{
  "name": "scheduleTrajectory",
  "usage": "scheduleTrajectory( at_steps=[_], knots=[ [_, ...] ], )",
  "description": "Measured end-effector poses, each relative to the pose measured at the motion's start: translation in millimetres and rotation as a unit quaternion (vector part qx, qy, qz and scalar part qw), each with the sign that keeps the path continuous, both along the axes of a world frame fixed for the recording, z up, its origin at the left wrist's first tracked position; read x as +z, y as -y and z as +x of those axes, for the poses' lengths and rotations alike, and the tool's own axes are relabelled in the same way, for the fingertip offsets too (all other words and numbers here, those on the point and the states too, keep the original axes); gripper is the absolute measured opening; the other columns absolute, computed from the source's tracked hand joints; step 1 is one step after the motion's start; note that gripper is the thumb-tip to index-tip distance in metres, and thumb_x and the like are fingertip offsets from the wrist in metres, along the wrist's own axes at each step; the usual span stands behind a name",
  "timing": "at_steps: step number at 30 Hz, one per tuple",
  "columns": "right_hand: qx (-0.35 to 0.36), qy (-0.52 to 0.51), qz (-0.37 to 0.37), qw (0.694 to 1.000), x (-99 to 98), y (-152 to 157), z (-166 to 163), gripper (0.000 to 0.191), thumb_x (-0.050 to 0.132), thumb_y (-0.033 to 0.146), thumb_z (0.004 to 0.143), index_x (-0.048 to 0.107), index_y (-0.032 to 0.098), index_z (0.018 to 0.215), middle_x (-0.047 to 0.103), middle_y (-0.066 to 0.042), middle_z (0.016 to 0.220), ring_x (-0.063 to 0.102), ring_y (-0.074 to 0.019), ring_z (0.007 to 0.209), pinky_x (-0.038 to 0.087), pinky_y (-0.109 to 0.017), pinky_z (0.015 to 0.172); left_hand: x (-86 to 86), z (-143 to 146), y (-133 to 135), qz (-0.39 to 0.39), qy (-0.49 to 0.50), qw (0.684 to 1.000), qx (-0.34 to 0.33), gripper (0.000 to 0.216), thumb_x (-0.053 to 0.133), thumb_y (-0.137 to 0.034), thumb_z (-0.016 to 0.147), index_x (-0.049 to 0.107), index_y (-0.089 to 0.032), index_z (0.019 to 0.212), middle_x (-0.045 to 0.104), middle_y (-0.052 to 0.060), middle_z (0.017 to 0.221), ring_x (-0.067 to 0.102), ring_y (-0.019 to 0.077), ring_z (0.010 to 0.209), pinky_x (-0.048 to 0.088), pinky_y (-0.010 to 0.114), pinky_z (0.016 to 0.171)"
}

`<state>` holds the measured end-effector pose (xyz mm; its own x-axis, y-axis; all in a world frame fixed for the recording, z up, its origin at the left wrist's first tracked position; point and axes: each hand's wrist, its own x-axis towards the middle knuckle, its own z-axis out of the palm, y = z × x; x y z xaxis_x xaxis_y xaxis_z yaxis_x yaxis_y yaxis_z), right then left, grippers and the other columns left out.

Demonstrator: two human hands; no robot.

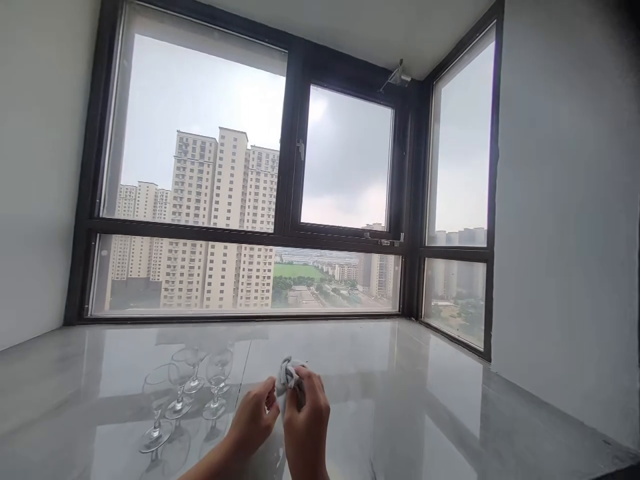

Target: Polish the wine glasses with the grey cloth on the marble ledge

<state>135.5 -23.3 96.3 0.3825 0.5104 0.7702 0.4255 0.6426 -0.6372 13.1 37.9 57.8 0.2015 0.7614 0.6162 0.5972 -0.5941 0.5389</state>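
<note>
My left hand point(254, 419) and my right hand point(307, 423) meet at the lower middle of the view, both closed around a small bunched grey-white cloth point(287, 375) that sticks up between the fingers. Whether a glass is inside the cloth cannot be made out. To the left of my hands, several clear stemmed wine glasses point(180, 390) stand upright on the glossy grey marble sill point(400, 400); the nearest one point(157, 407) is at the front left.
A dark-framed corner window point(295, 173) rises behind the sill, with tall apartment blocks outside. White walls close in at left point(35, 167) and right point(565, 200). The sill stretches wide to the right of my hands.
</note>
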Motion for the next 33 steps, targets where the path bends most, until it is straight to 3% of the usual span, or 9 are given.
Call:
scheduleTrajectory(
  at_steps=[4, 9, 14, 24, 33],
  knots=[
    [-0.057, -0.014, 0.022, 0.998, -5.1, -9, 10, 0.023, 0.049, 0.019, 0.088, 0.067, 0.023, 0.101, 0.071, -0.008, 0.097, 0.067, -0.0237, 0.093, 0.053, -0.036, 0.082, -0.2, -1, 5, 0.017, -0.046, 0.999, -0.012, 0.011, 0.051, -0.026, 0.088, 0.049, -0.022, 0.078, 0.058, -0.004, 0.065, 0.055, 0.0141, 0.060, 0.037, 0.024, 0.060],
    [-0.096, -0.138, -0.064, 0.984, -18.9, -13, 22, 0.028, 0.055, 0.037, 0.085, 0.066, 0.020, 0.105, 0.073, -0.011, 0.100, 0.068, -0.0288, 0.091, 0.052, -0.042, 0.080, -0.1, 2, 7, 0.019, -0.060, 0.998, -0.010, 0.015, 0.050, -0.028, 0.089, 0.049, -0.022, 0.075, 0.057, -0.003, 0.063, 0.055, 0.0147, 0.058, 0.034, 0.025, 0.058],
    [-0.097, -0.228, -0.103, 0.963, -17.5, -9, 28, 0.035, 0.056, 0.043, 0.083, 0.060, 0.018, 0.107, 0.072, -0.014, 0.102, 0.069, -0.0321, 0.095, 0.052, -0.044, 0.082, -0.7, 6, 6, 0.011, -0.058, 0.998, -0.026, 0.012, 0.049, -0.027, 0.088, 0.052, -0.022, 0.077, 0.057, -0.002, 0.062, 0.055, 0.0155, 0.058, 0.035, 0.027, 0.059],
    [-0.115, -0.207, -0.118, 0.964, -33.2, -18, 36, 0.038, 0.053, 0.043, 0.082, 0.058, 0.019, 0.110, 0.069, -0.017, 0.109, 0.065, -0.0375, 0.103, 0.048, -0.051, 0.086, -4.9, 3, 4, 0.023, -0.022, 0.999, -0.038, 0.013, 0.046, -0.028, 0.092, 0.055, -0.022, 0.085, 0.059, -0.001, 0.068, 0.057, 0.0151, 0.062, 0.041, 0.024, 0.059],
    [-0.112, -0.278, -0.147, 0.942, -24.1, -19, 29, 0.038, 0.052, 0.041, 0.080, 0.057, 0.017, 0.109, 0.067, -0.018, 0.105, 0.064, -0.0360, 0.098, 0.048, -0.051, 0.085, 0.2, 4, 4, 0.056, 0.005, 0.998, -0.012, 0.015, 0.048, -0.030, 0.092, 0.059, -0.021, 0.090, 0.062, -0.001, 0.070, 0.059, 0.0158, 0.063, 0.044, 0.025, 0.060]
  ],
)
